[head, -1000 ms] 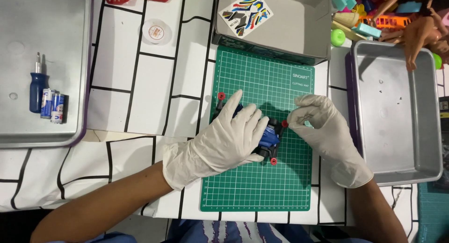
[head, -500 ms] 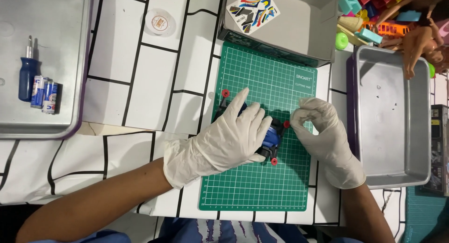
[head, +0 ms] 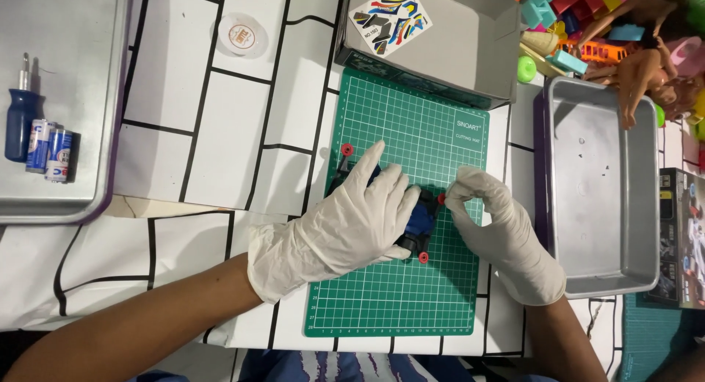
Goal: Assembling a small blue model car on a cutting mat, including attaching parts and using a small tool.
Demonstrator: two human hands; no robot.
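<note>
Your left hand [head: 345,224] lies flat over a small blue toy car [head: 418,220] with red wheels, pressing it down on the green mat [head: 411,301] near the mat's middle. The fingers are spread and stretched, not curled, so it pins the car rather than grips it. Most of the car is hidden under that palm; only its right end and three wheels show. Its long axis seems to run from upper left, by the wheel [head: 346,148] just beyond your fingertips, down to the right.

Your right hand [head: 503,235] sits just right of the car, thumb and forefinger pinched together at the red wheel [head: 441,198] on the car's near right corner. Whether they grasp the wheel or only touch it, you cannot tell from here. The car lies straight left of those fingertips, touching them, so the right hand is the one at the part being worked; the left covers the body.

Left on the desk [head: 183,132], a metal tray [head: 73,206] holds a blue-handled screwdriver [head: 20,110] and two batteries [head: 51,150], lying side by side just beside it. The deep pan [head: 646,279] on the right shows bare metal inside. A grey box [head: 455,51] with a coloured sticker stands at the mat's far edge, with a heap of toys [head: 609,29] beyond the pan and a small round cap [head: 241,35] further left
</note>
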